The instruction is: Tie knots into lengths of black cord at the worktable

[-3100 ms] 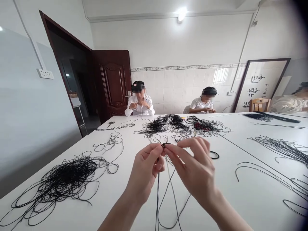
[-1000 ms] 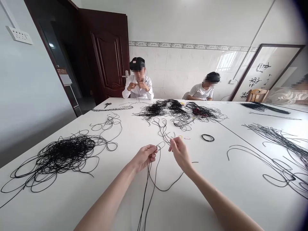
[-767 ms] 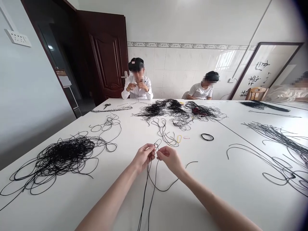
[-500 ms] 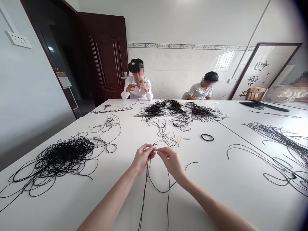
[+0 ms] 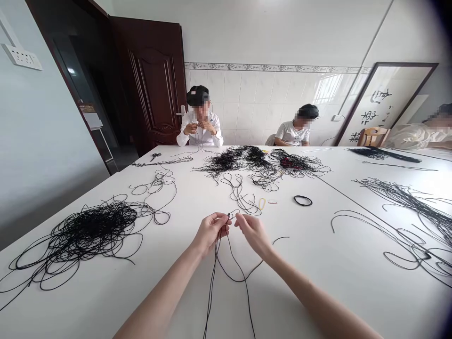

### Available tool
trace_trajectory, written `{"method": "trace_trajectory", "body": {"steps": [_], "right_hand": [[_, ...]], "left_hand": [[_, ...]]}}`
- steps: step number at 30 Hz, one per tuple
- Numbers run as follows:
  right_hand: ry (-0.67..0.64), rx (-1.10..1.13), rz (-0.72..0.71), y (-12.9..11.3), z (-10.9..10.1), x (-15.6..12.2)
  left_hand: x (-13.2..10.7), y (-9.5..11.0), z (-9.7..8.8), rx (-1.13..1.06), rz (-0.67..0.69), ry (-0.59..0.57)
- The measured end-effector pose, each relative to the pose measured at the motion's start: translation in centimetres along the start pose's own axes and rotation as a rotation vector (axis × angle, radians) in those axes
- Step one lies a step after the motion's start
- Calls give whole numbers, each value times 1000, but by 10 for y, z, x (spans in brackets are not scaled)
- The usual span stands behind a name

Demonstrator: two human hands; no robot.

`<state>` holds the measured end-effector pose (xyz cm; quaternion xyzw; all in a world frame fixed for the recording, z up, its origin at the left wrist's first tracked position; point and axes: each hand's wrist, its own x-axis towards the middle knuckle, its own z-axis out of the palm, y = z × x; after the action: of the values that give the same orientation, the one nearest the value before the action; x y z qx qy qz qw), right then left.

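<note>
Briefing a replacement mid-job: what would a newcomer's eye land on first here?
A big tangled heap of black cord on the white table stands out first, left of the hands. At centre, the left hand grips a hanging black cord, the right hand beside it. Across the table sit two co-workers.

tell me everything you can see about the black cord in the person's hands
The black cord is thin, smooth and flexible, and looks like synthetic braided cord, though its exact material can't be told. The left hand pinches it, with a small loop standing above the fingers. Below that hand, several strands hang down and lie slack on the white table, running out of view at the bottom. One strand curves right beneath the right forearm. The right hand is at the loop, but whether it grips the cord is unclear.
</note>
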<state>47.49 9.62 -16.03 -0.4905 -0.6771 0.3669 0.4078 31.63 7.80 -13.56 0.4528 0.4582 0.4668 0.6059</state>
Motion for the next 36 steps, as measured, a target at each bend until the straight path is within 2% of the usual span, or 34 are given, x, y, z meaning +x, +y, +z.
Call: {"method": "trace_trajectory", "body": {"steps": [6, 14, 22, 36], "right_hand": [[-80, 155, 97, 1, -12, 10], [-6, 123, 122, -3, -12, 11], [69, 91, 108, 0, -17, 11], [135, 94, 109, 1, -26, 16]], "left_hand": [[-3, 1, 3, 77, -61, -83], [-5, 4, 6, 186, -81, -105], [-8, 3, 8, 269, -97, -181], [-8, 0, 10, 284, -105, -248]]}}
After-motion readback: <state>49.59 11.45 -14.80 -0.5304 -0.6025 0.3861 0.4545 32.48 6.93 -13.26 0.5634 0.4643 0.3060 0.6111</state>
